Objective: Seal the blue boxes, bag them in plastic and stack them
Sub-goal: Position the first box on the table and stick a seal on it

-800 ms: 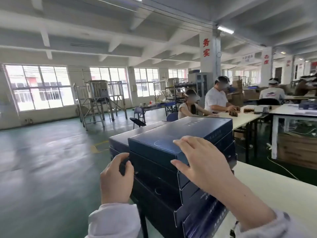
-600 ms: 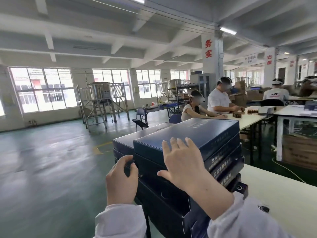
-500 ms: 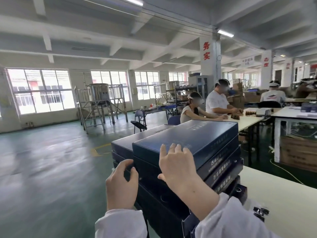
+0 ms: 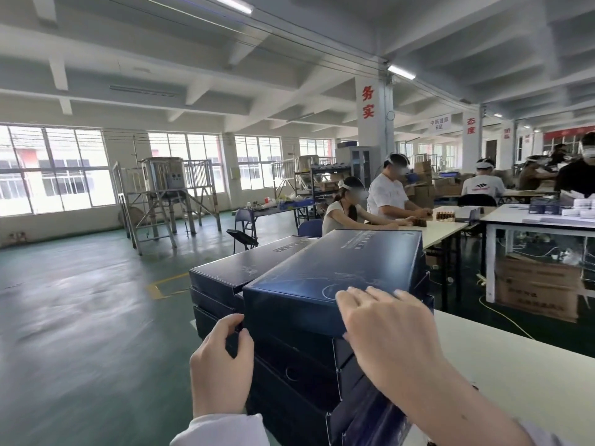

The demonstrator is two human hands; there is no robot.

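Two stacks of glossy rectangular blue boxes (image 4: 335, 268); right hand (image 4: 386, 329) atop.

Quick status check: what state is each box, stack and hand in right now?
top box, closed, flat atop the near stack
near stack, upright, boxes closed
far stack, closed, standing left of it
right hand, fingers straight, flat on top box
left hand, fingers curled on near stack's left side

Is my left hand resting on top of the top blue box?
No, the left hand grips the near side of the stack below the top blue box; only the right hand lies flat on it.
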